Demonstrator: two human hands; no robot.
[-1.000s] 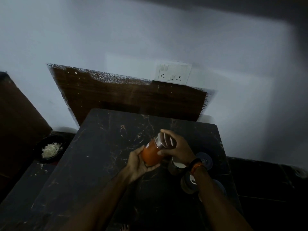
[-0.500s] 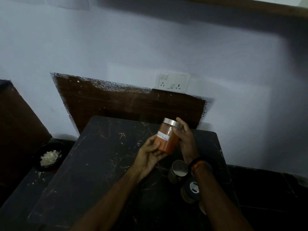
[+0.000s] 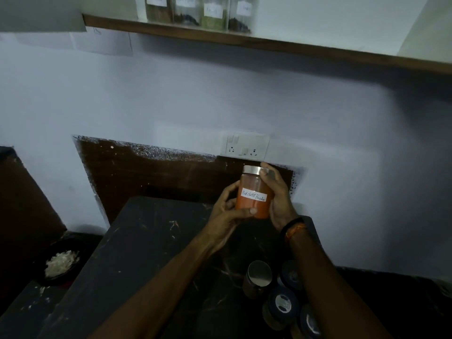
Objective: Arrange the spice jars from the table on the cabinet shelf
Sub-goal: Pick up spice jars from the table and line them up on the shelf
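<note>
A clear jar of red chilli powder (image 3: 254, 189) with a silver lid and a white handwritten label is held upright above the dark table (image 3: 151, 253). My left hand (image 3: 226, 214) cups its lower left side and my right hand (image 3: 278, 196) grips its right side, fingers reaching the lid. A silver-lidded jar (image 3: 258, 277) and several dark-lidded jars (image 3: 282, 304) stand on the table near its right edge, under my right forearm. High on the wall runs a wooden shelf (image 3: 269, 42) with several labelled jars (image 3: 212, 13) on it.
A wall socket plate (image 3: 244, 148) sits just above the held jar. A dark bowl of white pieces (image 3: 61, 263) rests on a lower surface at the left. A brown panel (image 3: 159, 177) backs the table.
Both hands have raised the chilli jar and turned it upright with its label facing me. The view has tilted up, bringing the shelf and its jars into sight.
</note>
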